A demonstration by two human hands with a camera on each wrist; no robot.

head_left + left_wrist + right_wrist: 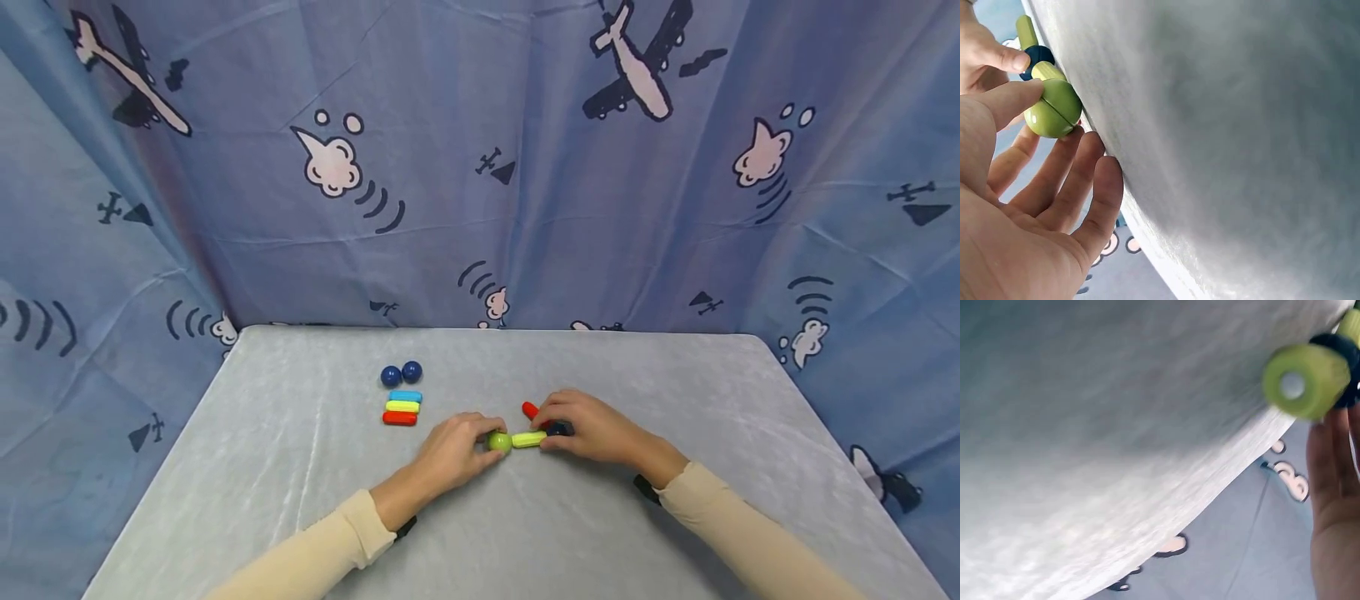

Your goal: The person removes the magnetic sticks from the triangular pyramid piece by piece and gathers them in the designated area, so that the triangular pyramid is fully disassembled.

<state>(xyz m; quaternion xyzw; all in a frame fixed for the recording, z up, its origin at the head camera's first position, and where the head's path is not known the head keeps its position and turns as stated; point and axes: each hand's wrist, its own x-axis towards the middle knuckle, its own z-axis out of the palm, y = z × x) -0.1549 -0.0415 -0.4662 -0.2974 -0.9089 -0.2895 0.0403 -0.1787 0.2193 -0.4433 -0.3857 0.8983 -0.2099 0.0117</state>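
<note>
My left hand (453, 452) pinches a green ball (499, 442) between thumb and fingers, low over the table. A yellow-green rod (528, 439) runs from that ball to a dark blue ball (558, 428), which my right hand (594, 427) grips. In the left wrist view the green ball (1054, 112) and dark blue ball (1039, 57) line up, and a second yellow-green rod (1025, 31) sticks out beyond. Its end (1304, 382), with a silvery round spot, faces the right wrist camera. A red rod (530, 410) shows partly behind my right fingers; whether it is attached cannot be told.
Left of the hands lie a blue rod (406, 396), a yellow rod (402, 407) and a red rod (400, 418), side by side. Two dark blue balls (401, 374) sit just behind them. A patterned curtain (465, 167) hangs past the grey-white table's (645, 358) far edge.
</note>
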